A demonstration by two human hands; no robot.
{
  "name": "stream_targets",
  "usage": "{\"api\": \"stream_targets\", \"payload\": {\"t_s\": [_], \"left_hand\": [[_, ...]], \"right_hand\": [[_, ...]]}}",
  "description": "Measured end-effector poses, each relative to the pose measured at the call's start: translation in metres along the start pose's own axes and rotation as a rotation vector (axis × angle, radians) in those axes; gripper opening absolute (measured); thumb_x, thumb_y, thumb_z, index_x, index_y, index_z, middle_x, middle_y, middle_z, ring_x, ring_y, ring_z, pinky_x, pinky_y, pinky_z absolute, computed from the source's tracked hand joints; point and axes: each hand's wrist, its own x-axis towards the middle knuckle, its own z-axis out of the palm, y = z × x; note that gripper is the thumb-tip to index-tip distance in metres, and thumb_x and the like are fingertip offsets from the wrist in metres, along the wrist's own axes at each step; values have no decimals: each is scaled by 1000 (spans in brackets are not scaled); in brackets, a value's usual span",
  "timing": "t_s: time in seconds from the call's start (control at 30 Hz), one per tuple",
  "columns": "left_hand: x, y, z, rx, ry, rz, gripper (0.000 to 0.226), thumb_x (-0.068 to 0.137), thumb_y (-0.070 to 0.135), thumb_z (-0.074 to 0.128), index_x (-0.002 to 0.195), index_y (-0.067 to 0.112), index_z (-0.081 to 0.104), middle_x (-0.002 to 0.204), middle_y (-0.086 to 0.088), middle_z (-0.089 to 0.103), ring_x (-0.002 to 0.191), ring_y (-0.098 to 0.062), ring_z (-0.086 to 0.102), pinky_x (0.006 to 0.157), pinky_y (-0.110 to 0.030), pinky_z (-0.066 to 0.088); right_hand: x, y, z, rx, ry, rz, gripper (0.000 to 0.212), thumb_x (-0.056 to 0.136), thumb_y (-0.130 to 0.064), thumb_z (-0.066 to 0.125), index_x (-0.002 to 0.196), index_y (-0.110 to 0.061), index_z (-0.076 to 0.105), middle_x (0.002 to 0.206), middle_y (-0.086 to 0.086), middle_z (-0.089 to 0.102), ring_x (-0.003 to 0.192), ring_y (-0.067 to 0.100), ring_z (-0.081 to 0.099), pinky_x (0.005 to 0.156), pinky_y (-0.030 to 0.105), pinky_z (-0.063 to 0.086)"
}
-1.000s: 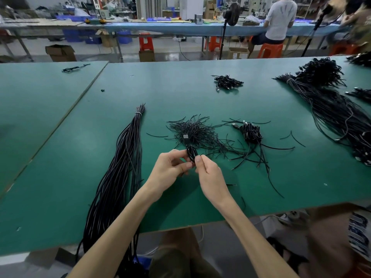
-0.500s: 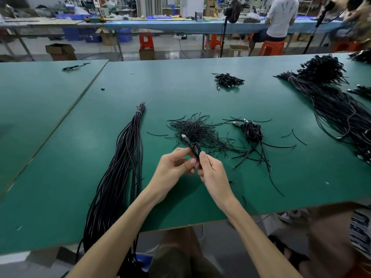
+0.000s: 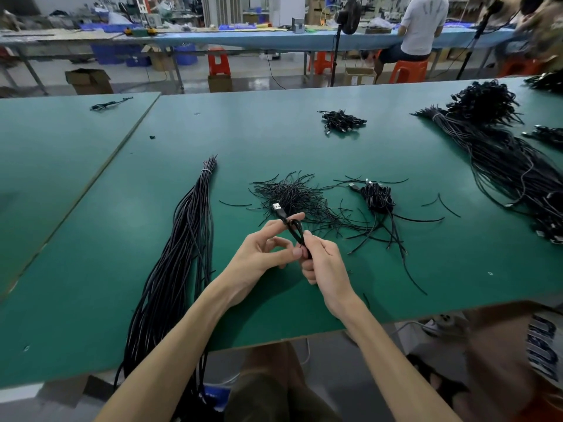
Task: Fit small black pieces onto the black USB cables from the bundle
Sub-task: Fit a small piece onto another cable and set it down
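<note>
Both hands work one folded cable just above the table: left hand steadies the loop, right hand grips its lower end. Few finished coils lie right; the long bundle waits, so I'd say most remains.

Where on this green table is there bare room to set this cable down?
Bare green tabletop lies left of the long tied black cable bundle, and near the front edge right of your right hand. Crowded: the heap of thin black strands and coiled black cable pile ahead.
</note>
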Motion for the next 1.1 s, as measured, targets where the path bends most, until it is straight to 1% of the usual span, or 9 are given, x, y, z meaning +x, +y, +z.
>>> {"api": "stream_targets", "payload": {"t_s": [0.07,0.17,0.3,0.4,0.63,0.77,0.87,0.97,1.1], "left_hand": [[0,-1,-1,22,16,3,63,84,31,85,142,33,60,129,-22,52,99,-17,54,79,-26,48],[-2,-4,0,78,39,9,57,85,37,84,136,26,63,112,-23,62,95,-14,55,77,-25,46],[-3,-5,-1,89,69,16,40,90,34,79,125,21,66,104,0,69,89,-12,57,78,-31,45],[-3,-3,1,122,79,40,32,92,30,77,121,25,67,112,3,69,93,-13,59,78,-32,48],[-3,-2,3,181,145,7,24,94,23,75,116,20,65,88,15,70,72,-1,59,65,-24,51],[-4,0,5,189,145,-14,18,96,22,72,112,18,65,86,14,71,73,-1,60,66,-25,52],[-4,0,6,241,189,8,20,96,24,72,113,13,66,89,8,72,76,-3,62,65,-27,50],[-4,1,7,324,228,78,19,95,26,74,109,15,69,100,2,71,83,-10,66,64,-25,46],[-3,1,8,434,254,148,17,94,23,74,109,18,69,114,6,64,96,-17,68,63,-34,47]], "right_hand": [[-1,-1,0,-12,-16,2,48,112,-25,39,64,-21,45,51,-13,31,41,4,19,39,16,19],[-2,-2,0,-13,-22,19,55,111,-22,39,57,-25,47,50,-13,30,41,5,18,38,16,19],[-2,-3,2,-48,-27,24,48,110,-20,40,62,-19,40,48,-15,33,40,3,21,39,16,20],[-1,-2,3,-49,-31,23,47,111,-21,40,63,-19,40,48,-16,35,41,2,23,39,15,20],[2,6,1,-63,-49,-23,51,112,-35,39,64,-23,54,55,-15,38,45,2,26,41,16,22],[4,9,1,-78,-74,-78,40,111,-39,37,99,-36,74,56,-18,42,48,1,32,44,13,26],[6,12,0,-128,-73,-81,44,111,-44,34,116,-23,72,54,-20,40,50,2,32,47,14,28],[7,16,-2,-191,-51,-82,62,108,-51,34,108,3,65,56,-19,38,52,3,30,48,16,27],[7,19,-1,-206,-2,-129,57,107,-51,35,95,-1,61,57,-18,38,53,3,30,51,20,28]]}}
